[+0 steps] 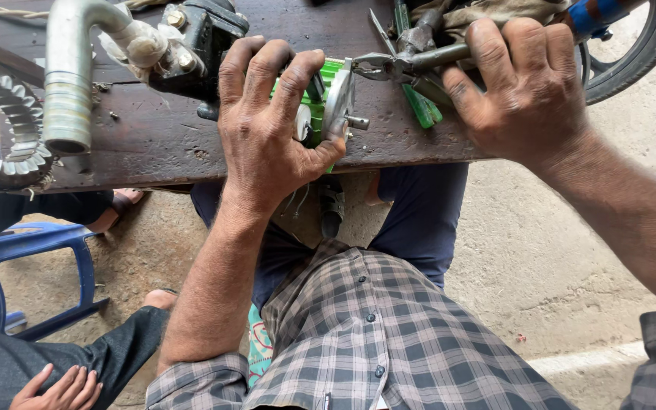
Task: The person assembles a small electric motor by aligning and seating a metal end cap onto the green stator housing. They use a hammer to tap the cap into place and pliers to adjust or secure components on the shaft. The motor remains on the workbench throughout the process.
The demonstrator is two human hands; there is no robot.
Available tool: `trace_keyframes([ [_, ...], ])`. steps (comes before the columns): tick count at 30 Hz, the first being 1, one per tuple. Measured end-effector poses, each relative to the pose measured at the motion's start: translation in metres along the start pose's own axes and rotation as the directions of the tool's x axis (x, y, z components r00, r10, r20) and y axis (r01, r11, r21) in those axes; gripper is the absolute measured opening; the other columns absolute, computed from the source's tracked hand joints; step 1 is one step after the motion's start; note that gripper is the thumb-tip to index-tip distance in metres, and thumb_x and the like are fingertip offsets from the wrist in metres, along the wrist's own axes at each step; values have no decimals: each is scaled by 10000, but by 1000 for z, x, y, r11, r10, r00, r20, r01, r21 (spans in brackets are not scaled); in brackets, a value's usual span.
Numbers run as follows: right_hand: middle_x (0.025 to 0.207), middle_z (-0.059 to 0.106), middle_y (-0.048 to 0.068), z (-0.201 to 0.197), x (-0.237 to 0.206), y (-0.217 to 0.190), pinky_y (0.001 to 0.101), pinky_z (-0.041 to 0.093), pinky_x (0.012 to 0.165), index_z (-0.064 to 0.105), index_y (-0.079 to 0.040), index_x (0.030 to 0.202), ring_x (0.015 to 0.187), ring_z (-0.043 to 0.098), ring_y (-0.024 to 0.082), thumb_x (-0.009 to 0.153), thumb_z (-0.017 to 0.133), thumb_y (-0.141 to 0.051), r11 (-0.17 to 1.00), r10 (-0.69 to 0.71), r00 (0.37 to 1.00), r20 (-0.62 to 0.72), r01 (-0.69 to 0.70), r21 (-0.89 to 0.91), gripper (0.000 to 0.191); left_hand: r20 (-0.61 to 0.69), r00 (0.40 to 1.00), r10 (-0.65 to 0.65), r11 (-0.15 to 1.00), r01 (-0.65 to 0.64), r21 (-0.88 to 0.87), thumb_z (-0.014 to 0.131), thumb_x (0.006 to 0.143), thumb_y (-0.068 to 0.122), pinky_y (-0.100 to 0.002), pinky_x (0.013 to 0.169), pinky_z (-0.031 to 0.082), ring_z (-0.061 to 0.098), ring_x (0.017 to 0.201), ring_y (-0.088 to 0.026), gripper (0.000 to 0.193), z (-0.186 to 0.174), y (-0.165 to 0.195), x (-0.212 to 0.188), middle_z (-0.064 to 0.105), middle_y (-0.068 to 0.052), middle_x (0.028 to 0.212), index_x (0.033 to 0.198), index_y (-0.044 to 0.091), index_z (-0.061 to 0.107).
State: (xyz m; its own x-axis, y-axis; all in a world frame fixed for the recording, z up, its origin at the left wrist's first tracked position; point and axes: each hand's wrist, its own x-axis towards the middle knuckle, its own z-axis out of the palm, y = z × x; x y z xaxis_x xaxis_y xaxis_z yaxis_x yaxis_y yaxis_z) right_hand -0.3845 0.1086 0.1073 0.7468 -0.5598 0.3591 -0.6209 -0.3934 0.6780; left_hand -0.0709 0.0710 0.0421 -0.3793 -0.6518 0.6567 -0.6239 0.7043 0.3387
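Head view, looking down over a dark wooden desk at its near edge.

Left hand: fingers curled over a green part, thumb pressed against its near side by the desk edge. Hand closed around the part, holding it flat on the desk. A round metal plate with a short shaft sticks out of the part toward the right.

Right hand: fingers wrapped tight around the handles of pliers. The pliers' tips reach left and meet the top of the plate; cannot tell whether they bite on it. A green strip lies on the desk just under the pliers.

Other items on the desk: a bent metal pipe with a ribbed end at the left, joined to a black metal fitting just beyond the left hand's fingertips. A toothed ring hangs at the far left edge. A small screw lies near the pipe's mouth.

Beyond the right hand: a rag and part of a tyre at top right.

Below the desk: the person's checked shirt and dark trousers; concrete floor. A blue stool stands at lower left, and another person's hand rests on a dark-clad knee in the bottom left corner.
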Motion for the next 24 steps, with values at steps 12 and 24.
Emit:
trace_keyframes([
  [12,1093,641,208,6,3,9,504,531,774,719,-61,1194,957,630,334,897,747,-523,531,1,508,861,-730,430,550,-4,1000,25,1000,-25,18,847,853,375,-531,1221,447,451,1413,-358,655,2,-1,0,541,-109,1392,1420,160,600],
  [24,1459,536,264,-18,-73,-123,549,338,1126,750,-41,1225,1359,460,365,951,799,-437,742,246,829,502,-494,453,484,44,998,41,997,-38,-69,895,818,283,-512,1136,513,524,1331,-339,629,-11,-4,-7,599,-100,1356,1372,199,610],
])
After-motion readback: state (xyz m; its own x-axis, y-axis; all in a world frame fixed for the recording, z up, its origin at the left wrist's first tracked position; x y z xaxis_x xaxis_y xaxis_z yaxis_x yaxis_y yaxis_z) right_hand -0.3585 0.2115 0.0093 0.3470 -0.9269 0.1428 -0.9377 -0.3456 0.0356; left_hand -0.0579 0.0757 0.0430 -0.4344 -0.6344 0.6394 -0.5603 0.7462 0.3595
